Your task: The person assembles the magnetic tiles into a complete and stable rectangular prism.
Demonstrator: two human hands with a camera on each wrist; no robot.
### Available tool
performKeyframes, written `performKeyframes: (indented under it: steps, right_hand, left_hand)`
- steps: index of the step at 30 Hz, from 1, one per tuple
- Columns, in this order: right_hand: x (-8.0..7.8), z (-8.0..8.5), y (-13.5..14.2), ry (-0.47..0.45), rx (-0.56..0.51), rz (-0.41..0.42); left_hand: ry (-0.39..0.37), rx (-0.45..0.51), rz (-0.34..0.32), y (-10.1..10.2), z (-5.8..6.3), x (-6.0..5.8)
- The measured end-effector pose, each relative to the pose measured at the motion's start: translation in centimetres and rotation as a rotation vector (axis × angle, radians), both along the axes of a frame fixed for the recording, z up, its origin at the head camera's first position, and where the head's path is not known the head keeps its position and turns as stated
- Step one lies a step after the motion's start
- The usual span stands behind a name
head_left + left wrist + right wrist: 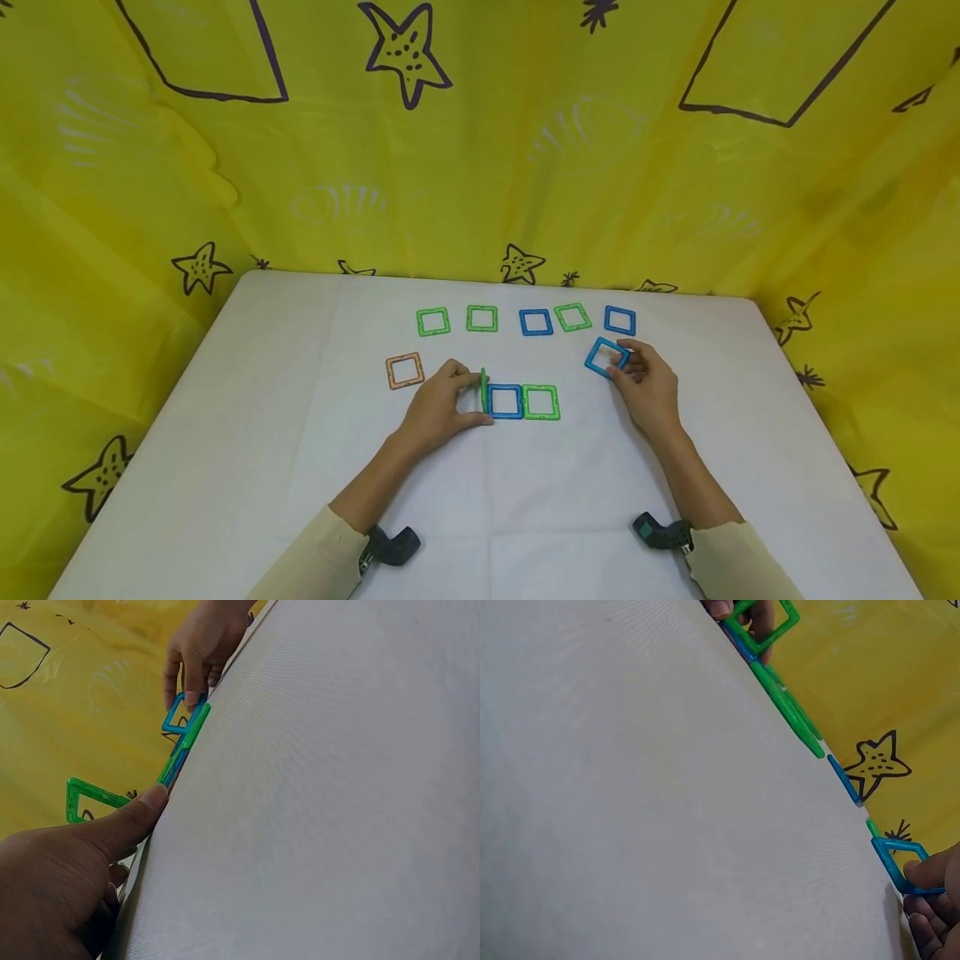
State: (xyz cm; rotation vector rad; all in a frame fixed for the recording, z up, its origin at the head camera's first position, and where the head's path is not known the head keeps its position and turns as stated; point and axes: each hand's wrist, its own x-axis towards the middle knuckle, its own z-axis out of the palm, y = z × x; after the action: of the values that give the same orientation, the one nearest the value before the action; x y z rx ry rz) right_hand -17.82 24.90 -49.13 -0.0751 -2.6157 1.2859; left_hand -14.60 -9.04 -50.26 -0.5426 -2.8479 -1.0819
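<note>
Near the middle of the table my left hand (pixel 442 398) holds a green square magnetic tile (pixel 483 392) upright, thumb low at the front and index finger against its side. At its foot lies a blue tile (pixel 506 402), joined edge to edge with a flat green tile (pixel 541 402). My right hand (pixel 651 387) pinches another blue magnetic tile (pixel 591 360) by its right corner, thumb on one side and fingers on the other. That tile is tilted in the right wrist view, its frame (pixel 889 866) at the thumb. The left thumb (pixel 139 814) shows large in the left wrist view.
Behind the hands a loose row holds green tiles (pixel 433 335), (pixel 482 331), a blue tile (pixel 536 335), a tilted green tile (pixel 576 329) and a blue tile (pixel 621 332). An orange tile (pixel 406 385) lies left. A yellow curtain (pixel 480 167) hangs behind the white table (pixel 570 483).
</note>
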Motion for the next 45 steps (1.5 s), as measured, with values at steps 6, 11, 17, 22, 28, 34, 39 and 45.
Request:
performKeyframes:
  steps: [6, 11, 17, 22, 28, 34, 39, 45]
  right_hand:
    - [0.1, 0.2, 0.1, -0.012, -0.025, 0.007]
    - [0.1, 0.1, 0.1, -0.021, -0.054, -0.012]
    - [0.4, 0.4, -0.1, -0.023, -0.126, -0.008]
    - [0.9, 0.7, -0.5, 0.008, -0.181, 0.008]
    - [1.4, 0.7, -1.3, 0.023, -0.22, 0.024]
    - [2.0, 0.9, -2.4, 0.013, -0.227, 0.043]
    - [2.5, 1.0, -3.3, -0.01, -0.281, 0.09]
    - [3.1, 1.1, -4.3, -0.018, -0.332, 0.148]
  left_hand:
    - [0.0, 0.001, 0.004, 0.1, 0.0, 0.0]
    - [0.001, 0.001, 0.007, 0.1, 0.1, 0.0]
    - [-0.002, 0.004, 0.006, 0.1, 0.1, 0.0]
    - [0.004, 0.002, 0.006, 0.1, 0.1, 0.0]
    - [0.001, 0.0, 0.005, 0.1, 0.1, 0.0]
    - [-0.005, -0.004, 0.01, 0.1, 0.2, 0.0]
    - [-0.006, 0.001, 0.01, 0.0, 0.1, 0.0]
    - [0.005, 0.002, -0.001, 0.0, 0.1, 0.0]
